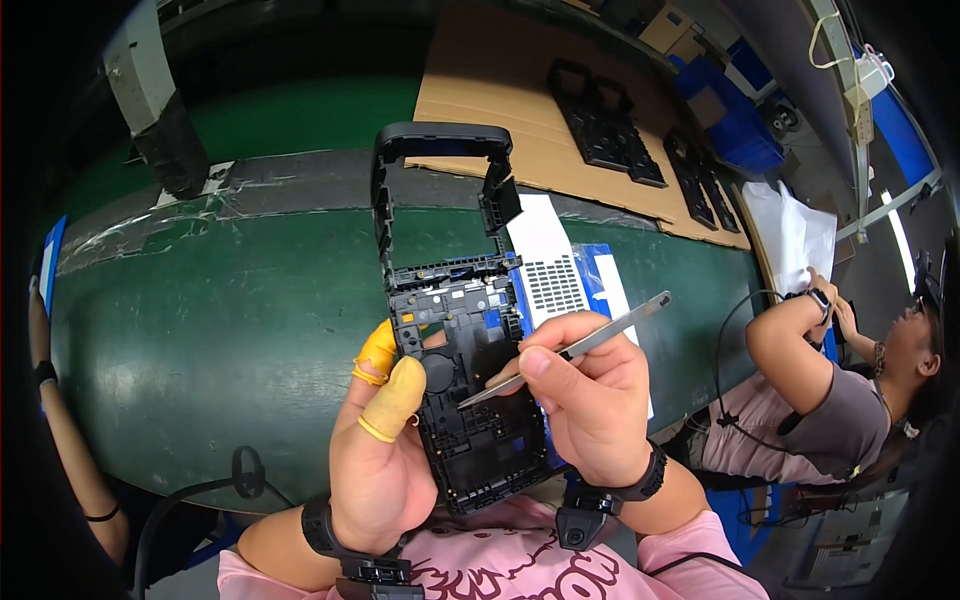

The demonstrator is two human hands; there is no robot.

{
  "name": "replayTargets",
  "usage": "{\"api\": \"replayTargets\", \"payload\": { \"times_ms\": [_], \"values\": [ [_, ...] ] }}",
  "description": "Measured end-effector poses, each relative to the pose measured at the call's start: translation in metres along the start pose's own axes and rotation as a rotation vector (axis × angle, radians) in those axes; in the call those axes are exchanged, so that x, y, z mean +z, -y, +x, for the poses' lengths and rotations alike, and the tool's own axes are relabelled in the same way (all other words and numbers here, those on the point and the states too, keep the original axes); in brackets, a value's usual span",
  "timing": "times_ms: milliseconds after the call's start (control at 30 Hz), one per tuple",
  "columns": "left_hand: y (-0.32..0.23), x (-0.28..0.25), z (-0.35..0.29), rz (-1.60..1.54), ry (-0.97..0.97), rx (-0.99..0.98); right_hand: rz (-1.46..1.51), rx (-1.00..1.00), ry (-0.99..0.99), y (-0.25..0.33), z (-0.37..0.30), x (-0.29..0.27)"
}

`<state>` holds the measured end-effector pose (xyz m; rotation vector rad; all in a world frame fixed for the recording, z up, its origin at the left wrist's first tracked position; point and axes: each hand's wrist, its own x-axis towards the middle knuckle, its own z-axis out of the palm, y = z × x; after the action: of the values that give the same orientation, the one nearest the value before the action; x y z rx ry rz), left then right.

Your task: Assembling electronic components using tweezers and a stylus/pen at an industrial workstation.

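Note:
My left hand (385, 440) grips a black plastic device frame (455, 345) by its left side, with yellow finger cots on the thumb and a finger. The frame is held tilted up off the table; its far end is an open loop, and its near part is a ribbed housing with small brass-coloured spots. In my right hand (595, 405) a pair of metal tweezers (610, 328) is pinched between thumb and fingers. The tweezers' tips point down-left into the middle of the housing. Whether the tips touch it or hold any small part, I cannot tell.
Under the frame, a white sheet of small dark labels (555, 285) lies on a blue item on the green table (200, 350). More black frames (600, 125) rest on cardboard (480, 60) at the back. A co-worker (810, 390) sits at right; another person's arm (75, 450) shows at left.

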<state>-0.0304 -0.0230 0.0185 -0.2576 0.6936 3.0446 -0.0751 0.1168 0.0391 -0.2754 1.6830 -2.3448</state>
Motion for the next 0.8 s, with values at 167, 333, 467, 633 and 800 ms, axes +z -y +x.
{"api": "replayTargets", "payload": {
  "times_ms": [167,333,467,633,800],
  "values": [
    [-0.001,0.002,0.000,-0.013,-0.022,-0.005,-0.001,0.026,0.017,0.002,0.001,-0.003],
    [-0.002,-0.001,0.001,-0.007,0.005,-0.007,-0.029,0.005,-0.022,0.002,0.002,0.004],
    [-0.001,0.000,0.000,0.005,-0.002,0.008,0.015,0.001,0.024,0.001,0.000,0.001],
    [0.001,-0.002,-0.001,0.004,0.022,0.011,0.010,-0.014,0.029,-0.003,0.000,0.000],
    [0.001,-0.004,-0.001,0.003,0.011,0.013,-0.007,-0.010,0.027,-0.004,-0.001,-0.001]
  ]
}}
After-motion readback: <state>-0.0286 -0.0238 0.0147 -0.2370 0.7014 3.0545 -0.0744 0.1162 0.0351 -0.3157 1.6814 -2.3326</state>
